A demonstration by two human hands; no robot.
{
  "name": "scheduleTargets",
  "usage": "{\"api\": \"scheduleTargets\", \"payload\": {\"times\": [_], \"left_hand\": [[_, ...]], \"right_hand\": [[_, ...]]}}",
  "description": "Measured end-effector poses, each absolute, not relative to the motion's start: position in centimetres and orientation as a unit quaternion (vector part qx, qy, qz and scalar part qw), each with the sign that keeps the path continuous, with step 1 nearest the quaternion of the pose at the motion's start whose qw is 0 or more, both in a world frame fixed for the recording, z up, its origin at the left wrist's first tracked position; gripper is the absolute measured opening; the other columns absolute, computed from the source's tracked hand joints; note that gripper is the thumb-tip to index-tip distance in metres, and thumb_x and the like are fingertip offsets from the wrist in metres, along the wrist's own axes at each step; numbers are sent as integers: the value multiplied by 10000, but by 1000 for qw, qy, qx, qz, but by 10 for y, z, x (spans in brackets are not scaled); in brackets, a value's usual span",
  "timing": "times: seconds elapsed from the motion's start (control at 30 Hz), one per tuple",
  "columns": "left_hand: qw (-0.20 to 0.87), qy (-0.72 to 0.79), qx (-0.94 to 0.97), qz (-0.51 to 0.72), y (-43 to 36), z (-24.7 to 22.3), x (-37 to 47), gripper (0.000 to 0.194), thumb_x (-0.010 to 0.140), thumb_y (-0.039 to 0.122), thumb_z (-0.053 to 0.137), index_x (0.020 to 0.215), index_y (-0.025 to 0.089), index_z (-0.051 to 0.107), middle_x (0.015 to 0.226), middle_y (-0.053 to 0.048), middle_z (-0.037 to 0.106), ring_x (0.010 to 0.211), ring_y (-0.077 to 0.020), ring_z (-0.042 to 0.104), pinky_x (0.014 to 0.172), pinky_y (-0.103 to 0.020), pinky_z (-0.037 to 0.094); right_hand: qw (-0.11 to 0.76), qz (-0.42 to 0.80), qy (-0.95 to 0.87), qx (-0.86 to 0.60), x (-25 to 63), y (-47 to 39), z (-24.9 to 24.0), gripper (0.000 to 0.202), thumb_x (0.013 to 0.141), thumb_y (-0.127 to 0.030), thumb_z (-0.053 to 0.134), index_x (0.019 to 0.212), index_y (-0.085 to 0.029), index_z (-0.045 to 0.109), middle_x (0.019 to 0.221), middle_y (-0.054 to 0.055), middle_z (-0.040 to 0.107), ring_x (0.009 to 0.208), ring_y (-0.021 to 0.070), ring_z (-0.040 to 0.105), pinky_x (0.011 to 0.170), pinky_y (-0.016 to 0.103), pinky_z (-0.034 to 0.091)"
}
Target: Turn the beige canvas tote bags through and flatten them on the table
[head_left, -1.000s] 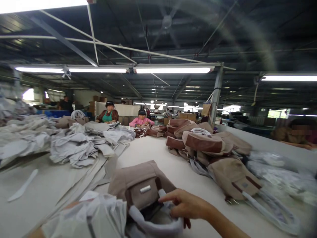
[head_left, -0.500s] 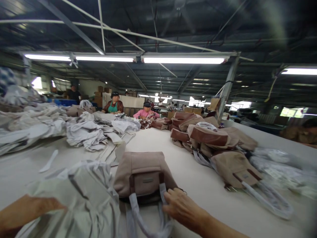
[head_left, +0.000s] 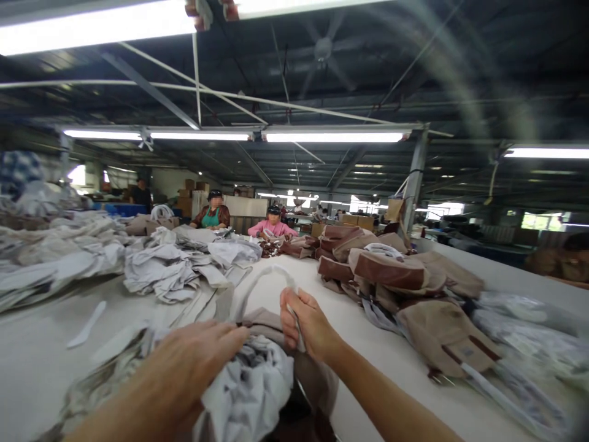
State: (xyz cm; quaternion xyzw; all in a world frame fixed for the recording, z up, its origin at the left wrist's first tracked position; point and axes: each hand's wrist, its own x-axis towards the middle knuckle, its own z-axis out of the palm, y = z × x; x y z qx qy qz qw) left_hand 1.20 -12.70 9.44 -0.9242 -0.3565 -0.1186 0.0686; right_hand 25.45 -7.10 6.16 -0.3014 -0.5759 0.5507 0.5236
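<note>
A tan handbag (head_left: 262, 319) stands on the white table (head_left: 396, 362) right in front of me, its mouth toward me. My right hand (head_left: 306, 325) grips the bag's paper-wrapped handle (head_left: 262, 282), which arches up above the bag. My left hand (head_left: 184, 368) presses down on a wad of grey-white stuffing paper (head_left: 248, 393) at the bag's opening. Much of the bag is hidden behind both hands and the paper.
A heap of tan and brown handbags (head_left: 396, 270) lies to the right, with clear plastic wraps (head_left: 519, 319) beyond. Crumpled grey paper (head_left: 170, 264) is piled to the left. Two people (head_left: 271, 224) sit at the table's far end.
My right hand rose from the bag's base and lifted the handle upright. My left hand brought the paper wad from the left onto the bag's opening.
</note>
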Motion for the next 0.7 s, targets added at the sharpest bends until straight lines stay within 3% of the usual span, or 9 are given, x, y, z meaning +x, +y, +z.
{"api": "scheduleTargets", "payload": {"times": [0.1,0.17,0.3,0.4,0.5,0.7], "left_hand": [[107,-378,-919,-38,-128,109,51,532,684,5,495,1162,201,619,1134,-92,700,1013,-292,639,905,-448,529],[131,-363,-922,-21,-129,113,67,389,808,47,484,1151,177,614,1133,-110,694,1013,-307,636,890,-469,530],[202,-279,-936,-76,-125,112,75,306,926,115,439,1182,190,589,1169,-115,680,1042,-309,622,887,-461,513],[184,-207,-958,-76,-121,109,82,197,930,159,472,1060,213,609,1071,-75,698,948,-252,634,841,-367,509],[145,-155,-975,-64,-113,95,95,114,912,185,507,980,215,593,997,-56,700,854,-219,632,763,-315,508],[120,-116,-980,-111,-75,36,107,84,882,146,582,877,230,572,875,2,688,769,-166,619,668,-230,481]], "right_hand": [[518,654,-505,-223,253,-65,56,582,720,-680,766,822,-240,400,469,-170,336,364,36,111,298,125,182],[522,693,-473,-154,262,-61,53,592,682,-600,848,811,-231,404,451,-185,310,372,27,40,283,108,121],[574,707,-413,-14,284,-60,46,428,863,-450,760,813,-219,403,463,-195,265,363,27,-40,264,69,47],[522,748,-367,183,287,-68,40,288,1036,-408,502,836,-215,429,488,-171,283,312,14,55,258,36,145],[393,773,-318,383,283,-77,36,299,1080,-376,358,829,-219,396,524,-146,305,317,-3,185,299,44,310],[403,767,-234,441,285,-77,37,327,1073,-392,321,787,-235,352,536,-132,323,359,12,291,303,53,331]]}}
